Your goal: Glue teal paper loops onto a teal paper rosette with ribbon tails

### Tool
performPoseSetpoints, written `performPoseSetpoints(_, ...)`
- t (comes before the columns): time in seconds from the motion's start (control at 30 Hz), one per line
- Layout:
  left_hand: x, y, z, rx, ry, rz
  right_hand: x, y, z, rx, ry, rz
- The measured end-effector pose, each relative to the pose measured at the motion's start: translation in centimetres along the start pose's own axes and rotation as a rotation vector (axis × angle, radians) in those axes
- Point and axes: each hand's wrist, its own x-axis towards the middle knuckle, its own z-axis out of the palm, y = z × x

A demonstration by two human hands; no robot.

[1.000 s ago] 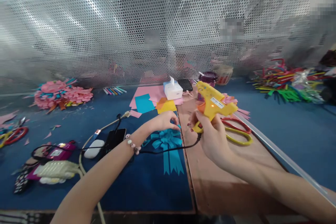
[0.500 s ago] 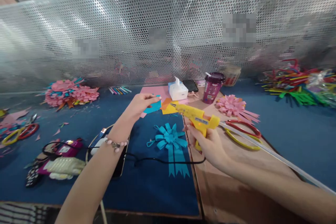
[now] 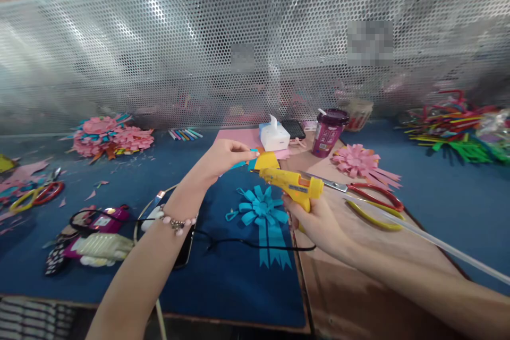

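My right hand point(image 3: 314, 220) is closed round the grip of a yellow glue gun point(image 3: 292, 185), its nozzle pointing left and a black cord trailing from it. My left hand point(image 3: 225, 155) is raised just left of the nozzle and pinches a small blue paper piece point(image 3: 244, 163). Below both, a blue paper ribbon flower point(image 3: 261, 215) with two tails lies flat on the blue mat point(image 3: 223, 281).
Red and yellow scissors point(image 3: 368, 199) and a pink paper flower point(image 3: 358, 162) lie right of the gun. A tissue box point(image 3: 274, 136), a purple cup point(image 3: 329, 132) and coloured paper sheets stand behind. A phone point(image 3: 184, 249) and cables lie left. A perforated metal screen point(image 3: 159, 53) walls the back.
My right hand swung the glue gun down so its nozzle points left. My left hand lifted from the blue flower and now pinches a blue paper piece by the nozzle.
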Motion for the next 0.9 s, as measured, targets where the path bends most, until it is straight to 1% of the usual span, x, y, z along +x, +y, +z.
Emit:
performPoseSetpoints(0.17, -0.21, 0.52, 0.3, 0.01, -0.01, -0.042, -0.33, -0.61, 0.12, -0.036, -0.006, -0.015)
performPoseSetpoints(0.27, -0.3, 0.59, 0.33, 0.013, 0.001, -0.032, -0.36, -0.68, 0.06, -0.055, 0.013, -0.014)
performPoseSetpoints(0.4, -0.26, 0.27, 0.3, 0.002, -0.005, -0.01, -0.22, -0.47, -0.04, -0.053, 0.012, 0.026)
performPoseSetpoints(0.57, -0.17, -0.22, 0.34, 0.046, -0.001, -0.025, -0.19, -0.46, 0.0, -0.05, 0.012, 0.015)
performPoseSetpoints(0.9, -0.41, 0.3, 0.24, -0.016, -0.004, -0.023, -0.32, -0.22, 0.01, -0.067, 0.024, 0.03)
